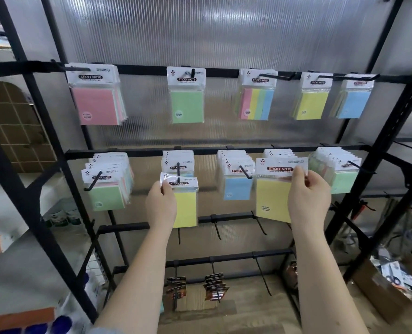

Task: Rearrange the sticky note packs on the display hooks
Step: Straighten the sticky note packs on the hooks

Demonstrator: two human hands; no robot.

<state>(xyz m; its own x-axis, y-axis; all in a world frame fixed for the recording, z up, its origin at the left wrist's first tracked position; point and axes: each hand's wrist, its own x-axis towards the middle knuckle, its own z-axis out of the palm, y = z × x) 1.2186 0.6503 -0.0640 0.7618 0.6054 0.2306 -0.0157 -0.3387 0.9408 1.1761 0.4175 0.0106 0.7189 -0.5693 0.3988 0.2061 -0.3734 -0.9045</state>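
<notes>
I have each of my hands pinching a yellow sticky note pack by its header: left hand (161, 203) at the second middle-row hook (178, 169), right hand (308, 198) near the fourth; line hole to hook tip, slide straight

Black display rack (214, 150): two rails of hooks (244, 172) carrying sticky note packs (187, 100); lower rails hold bare hooks, dark carded items (215, 286).

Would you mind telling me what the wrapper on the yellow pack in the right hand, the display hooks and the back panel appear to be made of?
Yellow pack in the right hand: its wrapper looks like clear glossy plastic film, judging by its sheen, with a white printed header that may be card. Display hook: probably metal rod with a matte black finish. Back panel: seemingly translucent ribbed plastic sheet, given its vertical flutes.
</notes>
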